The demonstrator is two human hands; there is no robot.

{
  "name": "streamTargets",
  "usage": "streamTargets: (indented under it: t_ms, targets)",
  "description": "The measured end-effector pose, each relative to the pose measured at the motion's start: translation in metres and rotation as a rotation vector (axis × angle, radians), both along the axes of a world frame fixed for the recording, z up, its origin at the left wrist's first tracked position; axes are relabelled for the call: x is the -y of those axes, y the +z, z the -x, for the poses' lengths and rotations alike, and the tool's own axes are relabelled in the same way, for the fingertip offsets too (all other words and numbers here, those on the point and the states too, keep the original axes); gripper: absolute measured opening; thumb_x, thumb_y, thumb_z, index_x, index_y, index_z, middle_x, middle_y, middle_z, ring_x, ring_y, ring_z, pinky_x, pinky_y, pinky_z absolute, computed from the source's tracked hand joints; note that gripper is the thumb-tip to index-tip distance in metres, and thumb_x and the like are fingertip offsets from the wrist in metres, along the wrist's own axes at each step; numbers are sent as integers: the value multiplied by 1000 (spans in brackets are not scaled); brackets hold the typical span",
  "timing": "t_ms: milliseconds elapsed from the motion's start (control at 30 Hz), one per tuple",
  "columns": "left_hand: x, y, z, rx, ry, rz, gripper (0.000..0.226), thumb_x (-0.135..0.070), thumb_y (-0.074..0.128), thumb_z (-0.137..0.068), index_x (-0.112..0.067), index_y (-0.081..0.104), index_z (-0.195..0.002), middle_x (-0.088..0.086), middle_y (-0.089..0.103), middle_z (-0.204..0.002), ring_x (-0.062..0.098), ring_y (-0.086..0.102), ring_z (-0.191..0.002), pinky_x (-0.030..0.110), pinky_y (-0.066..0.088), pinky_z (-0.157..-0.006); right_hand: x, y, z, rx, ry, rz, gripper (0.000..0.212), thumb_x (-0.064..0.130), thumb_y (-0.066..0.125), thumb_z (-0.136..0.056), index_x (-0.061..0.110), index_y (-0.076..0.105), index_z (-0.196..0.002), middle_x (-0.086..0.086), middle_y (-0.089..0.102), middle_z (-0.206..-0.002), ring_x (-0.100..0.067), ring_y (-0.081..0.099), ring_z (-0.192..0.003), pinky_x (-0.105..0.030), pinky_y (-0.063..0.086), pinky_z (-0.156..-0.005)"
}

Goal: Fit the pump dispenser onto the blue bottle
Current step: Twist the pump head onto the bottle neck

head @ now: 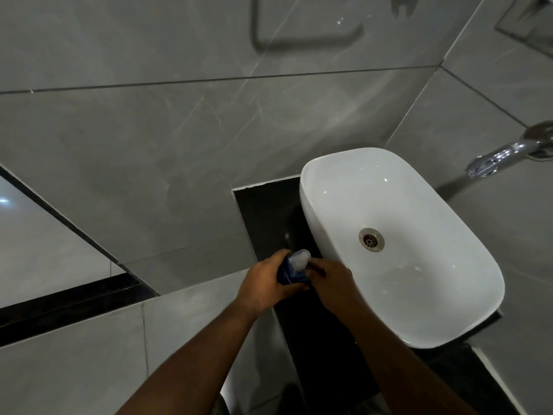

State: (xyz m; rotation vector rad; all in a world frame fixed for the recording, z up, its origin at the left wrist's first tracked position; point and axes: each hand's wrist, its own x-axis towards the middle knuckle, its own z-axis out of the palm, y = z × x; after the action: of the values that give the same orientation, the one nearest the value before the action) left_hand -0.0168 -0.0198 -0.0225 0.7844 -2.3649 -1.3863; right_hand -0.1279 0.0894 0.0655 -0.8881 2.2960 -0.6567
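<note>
A blue bottle point(289, 275) is held over the dark counter point(266, 217), just left of the white basin. My left hand point(263, 283) is wrapped around its body. A pale, whitish cap or pump part point(300, 259) shows at the bottle's top, tilted away from me. My right hand point(332, 283) presses against the bottle from the right, fingers curled at its neck; what they grip is hidden. The image is blurred here, so the pump's shape is unclear.
A white oval basin point(419, 333) with a metal drain point(371, 239) sits on the counter to the right. A chrome tap point(502, 155) sticks out from the right wall. Grey tiled walls surround the corner, and a towel bar point(302, 37) hangs above.
</note>
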Motion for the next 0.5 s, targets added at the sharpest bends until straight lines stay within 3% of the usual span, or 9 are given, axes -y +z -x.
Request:
streamTargets:
  t_ms: [167, 300, 367, 500]
  targets:
    - [30, -2, 10, -36, 55, -32, 71, -55, 80, -69, -30, 52, -130, -9, 66, -113, 5, 62, -98, 32, 53, -84, 38, -9, 11, 133, -86, 56, 35, 15, 53, -96, 17, 60, -130, -6, 66, -127, -21, 61, -116, -41, 47, -106]
    - [63, -4, 24, -45, 141, -56, 74, -63, 75, -64, -34, 51, -128, -11, 66, -110, -1, 61, -95, 19, 51, -80, 79, -17, 23, 171, -124, 125, 33, 9, 52, -96, 11, 61, -127, -11, 67, -124, -22, 63, -113, -38, 48, -105]
    - [80, -6, 32, -74, 185, -80, 67, -58, 77, -66, -42, 51, -125, -17, 65, -106, -8, 59, -95, 9, 46, -75, 101, -21, 29, 150, -129, 139, 32, 9, 51, -96, 9, 61, -127, -12, 67, -125, -24, 62, -115, -42, 47, -106]
    - [122, -13, 48, -148, 249, -118, 61, -42, 84, -69, -62, 48, -113, -25, 65, -102, -8, 62, -93, 8, 45, -75, 150, -32, 44, 40, -65, 178, 31, 9, 51, -95, 4, 64, -122, -17, 68, -121, -28, 63, -113, -43, 46, -104]
